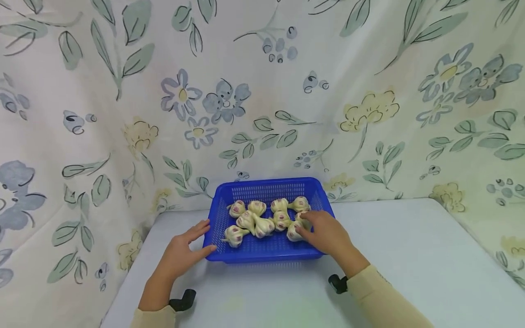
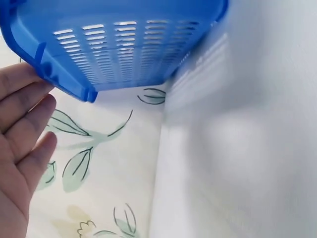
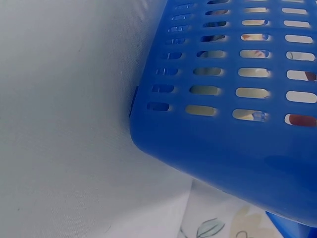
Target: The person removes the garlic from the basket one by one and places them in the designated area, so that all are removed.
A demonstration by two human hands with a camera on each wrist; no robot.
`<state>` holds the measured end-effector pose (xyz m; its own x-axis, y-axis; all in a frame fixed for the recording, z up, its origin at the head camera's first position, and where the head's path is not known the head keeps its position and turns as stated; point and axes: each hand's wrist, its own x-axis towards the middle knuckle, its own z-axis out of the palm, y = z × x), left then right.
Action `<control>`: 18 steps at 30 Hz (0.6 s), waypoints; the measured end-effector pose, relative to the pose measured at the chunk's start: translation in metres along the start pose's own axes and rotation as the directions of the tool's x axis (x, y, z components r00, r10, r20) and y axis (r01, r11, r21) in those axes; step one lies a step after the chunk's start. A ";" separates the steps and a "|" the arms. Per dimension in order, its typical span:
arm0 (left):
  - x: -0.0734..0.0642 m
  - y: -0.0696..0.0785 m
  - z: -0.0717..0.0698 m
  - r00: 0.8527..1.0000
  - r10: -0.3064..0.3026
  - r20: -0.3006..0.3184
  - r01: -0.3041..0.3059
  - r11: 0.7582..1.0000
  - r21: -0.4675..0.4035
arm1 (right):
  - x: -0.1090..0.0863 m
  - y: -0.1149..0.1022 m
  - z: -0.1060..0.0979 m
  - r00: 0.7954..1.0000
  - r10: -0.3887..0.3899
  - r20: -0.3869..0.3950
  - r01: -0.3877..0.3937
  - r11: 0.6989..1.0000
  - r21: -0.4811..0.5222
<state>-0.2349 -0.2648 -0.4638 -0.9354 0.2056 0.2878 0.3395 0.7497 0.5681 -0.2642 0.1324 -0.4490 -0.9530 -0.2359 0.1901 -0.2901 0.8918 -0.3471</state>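
A blue plastic basket with slotted walls stands on the table and contains several garlic bulbs, white with purple patches. My right hand reaches over the basket's right front corner, thumb and fingers around a garlic bulb that they partly cover. Another bulb lies right beside the thumb. My left hand is at the basket's left end, fingers and thumb spread. In the left wrist view, its fingertips are right at the basket rim. The right wrist view shows the basket's slotted wall, which hides most of that hand.
The white table extends around the basket. Behind it hangs a cloth printed with flowers and leaves, which also covers the left and right sides. Black wrist devices are strapped at both sleeves.
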 end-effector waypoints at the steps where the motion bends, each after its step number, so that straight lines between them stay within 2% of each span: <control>1: 0.000 0.000 0.000 1.000 0.011 -0.003 -0.011 1.000 0.021 | 0.000 0.000 0.000 1.000 0.003 0.006 -0.003 1.000 -0.003; 5: 0.000 0.001 0.000 1.000 0.021 -0.004 -0.020 0.997 0.069 | 0.001 0.000 -0.004 0.999 0.011 0.040 -0.011 1.000 0.010; 9: 0.001 0.001 0.002 0.999 0.037 -0.007 -0.037 0.997 0.068 | 0.004 -0.002 -0.008 0.996 0.013 0.093 -0.015 1.000 0.022; 14: -0.002 -0.004 0.004 0.995 0.084 -0.046 -0.081 0.995 0.064 | 0.014 -0.008 -0.007 0.983 0.023 0.182 -0.027 0.999 0.017; 18: -0.002 -0.007 0.007 0.993 0.105 -0.060 -0.101 0.993 0.059 | 0.023 -0.010 0.000 0.979 0.043 0.200 -0.050 0.998 0.029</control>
<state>-0.2360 -0.2663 -0.4733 -0.8869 0.2449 0.3917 0.4262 0.7608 0.4894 -0.2837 0.1182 -0.4416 -0.9629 -0.2696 -0.0121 -0.2446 0.8908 -0.3830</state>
